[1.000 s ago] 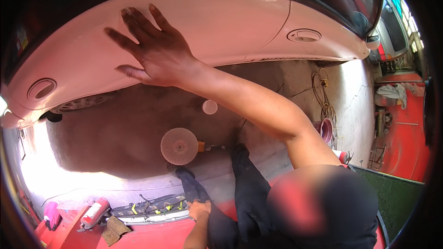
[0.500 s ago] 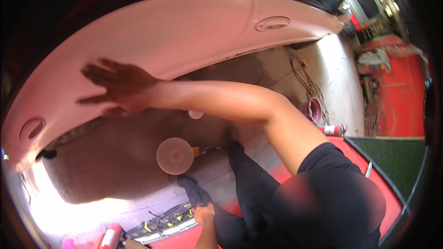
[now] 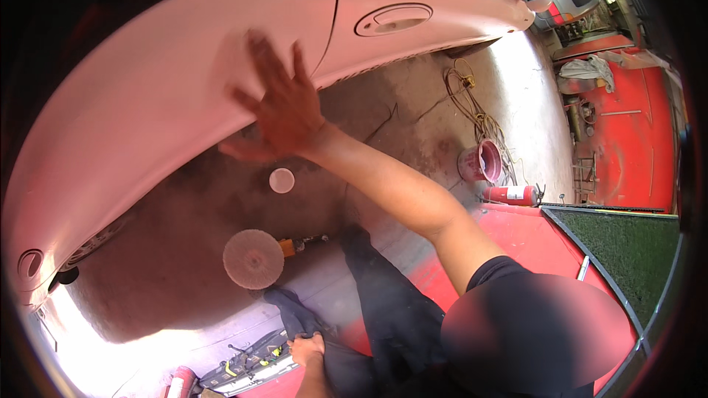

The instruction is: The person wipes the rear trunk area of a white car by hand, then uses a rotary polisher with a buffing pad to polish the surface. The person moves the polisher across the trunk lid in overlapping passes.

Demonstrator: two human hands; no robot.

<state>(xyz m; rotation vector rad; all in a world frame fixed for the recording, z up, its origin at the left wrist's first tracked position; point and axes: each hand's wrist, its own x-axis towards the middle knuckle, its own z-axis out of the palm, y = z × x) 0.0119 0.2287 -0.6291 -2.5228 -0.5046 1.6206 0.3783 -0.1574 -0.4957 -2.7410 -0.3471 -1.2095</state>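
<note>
My right hand (image 3: 284, 107), fingers spread and holding nothing, reaches across to the pale, pink-lit side panel (image 3: 184, 51) of a car. It is at the panel, left of a door seam and a recessed door handle (image 3: 394, 21). The fingertips are blurred, and I cannot tell whether they touch the surface. My left hand (image 3: 307, 348) rests on my dark trouser leg near the knee, with no object visible in it. Below the right arm, on the floor, is a power tool with a round pale pad facing up (image 3: 253, 259) and an orange body.
A small round white container (image 3: 282, 180) is on the floor below the panel. Farther right are a stained bucket (image 3: 472, 162), coiled hoses (image 3: 479, 114) and a red fire extinguisher (image 3: 512, 195). A red car body (image 3: 634, 140) stands at right. Black trim with yellow clips (image 3: 247, 366) lies lower left.
My right hand has swept right and up along the car panel, nearer the door seam. The view has shifted too. My left hand stays on my leg.
</note>
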